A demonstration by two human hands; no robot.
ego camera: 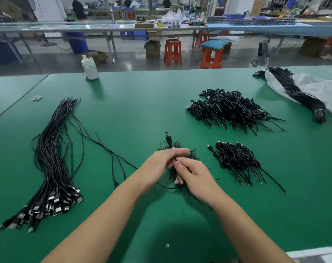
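Both my hands meet over the middle of the green table (161, 103). My left hand (162, 162) pinches a short black cable (169, 141) whose plug end sticks up and away from me. My right hand (193, 176) grips the same cable lower down, its thumb on the wire. Under the hands lies a small heap of black cable pieces (180, 185), partly hidden.
A long bundle of black USB cables (53, 164) lies at the left, plugs towards me. Two heaps of short cables (231, 109) (237, 160) lie at the right. A tied bundle on a white bag (317, 88) sits far right. A white bottle (90, 68) stands at the far edge.
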